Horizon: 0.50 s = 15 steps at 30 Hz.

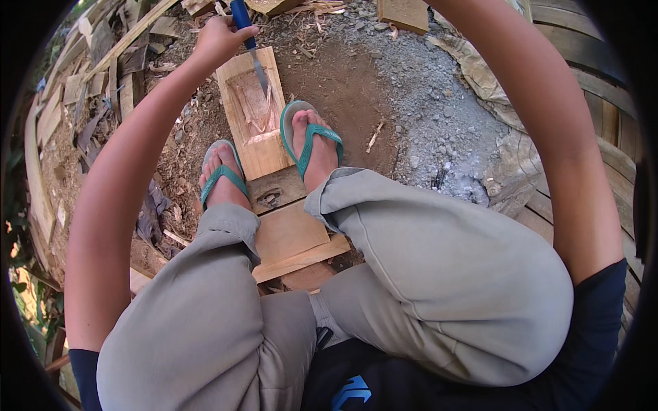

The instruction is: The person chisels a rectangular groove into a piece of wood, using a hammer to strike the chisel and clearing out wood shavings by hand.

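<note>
My left hand (223,38) is closed around a chisel (242,16) with a blue handle and a flat metal blade. The blade slants down, its tip inside a hollow cut into a pale rectangular wood block (271,156). Splintered, raised wood fibres (259,115) show in the hollow beside the tip. One foot in a green flip-flop (314,137) presses against the block's right edge, and the other (223,175) is by its lower left side. From the right, my right forearm (510,61) reaches up past the top edge, so that hand is out of the picture.
Boards (291,236) lie below the block, between my legs. Scrap wood (103,79) and chips litter the ground at left. Grey gravel (439,103) spreads at right beside a crumpled sheet (504,154) and wooden slats (572,44). Another wood piece (403,14) sits at the top.
</note>
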Each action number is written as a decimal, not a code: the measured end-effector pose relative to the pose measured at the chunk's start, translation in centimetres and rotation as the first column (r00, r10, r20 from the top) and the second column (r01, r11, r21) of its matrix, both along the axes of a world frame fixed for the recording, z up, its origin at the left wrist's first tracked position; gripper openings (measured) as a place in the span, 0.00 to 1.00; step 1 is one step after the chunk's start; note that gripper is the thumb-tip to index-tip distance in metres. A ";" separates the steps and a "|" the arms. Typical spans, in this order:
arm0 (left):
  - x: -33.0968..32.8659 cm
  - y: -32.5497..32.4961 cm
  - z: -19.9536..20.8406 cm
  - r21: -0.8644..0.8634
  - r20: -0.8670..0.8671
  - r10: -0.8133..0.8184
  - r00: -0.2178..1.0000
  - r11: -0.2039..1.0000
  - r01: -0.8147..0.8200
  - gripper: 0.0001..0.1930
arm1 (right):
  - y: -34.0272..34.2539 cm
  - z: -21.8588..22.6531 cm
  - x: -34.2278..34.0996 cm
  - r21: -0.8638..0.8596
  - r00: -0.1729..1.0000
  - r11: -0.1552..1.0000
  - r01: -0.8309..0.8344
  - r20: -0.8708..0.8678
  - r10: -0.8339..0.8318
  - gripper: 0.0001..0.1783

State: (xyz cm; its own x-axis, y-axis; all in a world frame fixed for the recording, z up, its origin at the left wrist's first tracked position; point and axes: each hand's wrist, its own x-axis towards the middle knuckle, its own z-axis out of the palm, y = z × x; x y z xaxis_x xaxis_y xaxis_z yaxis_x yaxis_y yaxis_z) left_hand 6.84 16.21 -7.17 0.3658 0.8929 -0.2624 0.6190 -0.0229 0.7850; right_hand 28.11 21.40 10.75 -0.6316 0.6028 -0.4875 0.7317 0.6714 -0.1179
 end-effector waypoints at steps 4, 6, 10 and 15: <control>-0.8 -0.2 0.1 -0.018 -0.093 0.006 0.996 1.000 -0.008 0.23 | -1.5 -2.7 -2.0 0.183 0.946 0.928 0.325 -0.082 -0.315 0.21; -1.0 -0.3 -0.2 -0.018 -0.097 0.022 0.995 1.000 -0.024 0.23 | -1.5 -2.1 -2.4 0.096 0.923 0.919 0.381 -0.098 -0.372 0.20; -1.0 0.6 -1.0 -0.032 -0.092 -0.027 0.995 0.999 0.024 0.22 | -1.5 -2.0 -3.3 0.027 0.862 0.879 0.475 -0.215 -0.459 0.19; -0.2 -0.5 0.8 -0.018 -0.121 0.001 0.993 1.000 -0.003 0.22 | -1.6 -1.6 -3.1 -0.115 0.731 0.791 0.601 -0.323 -0.601 0.19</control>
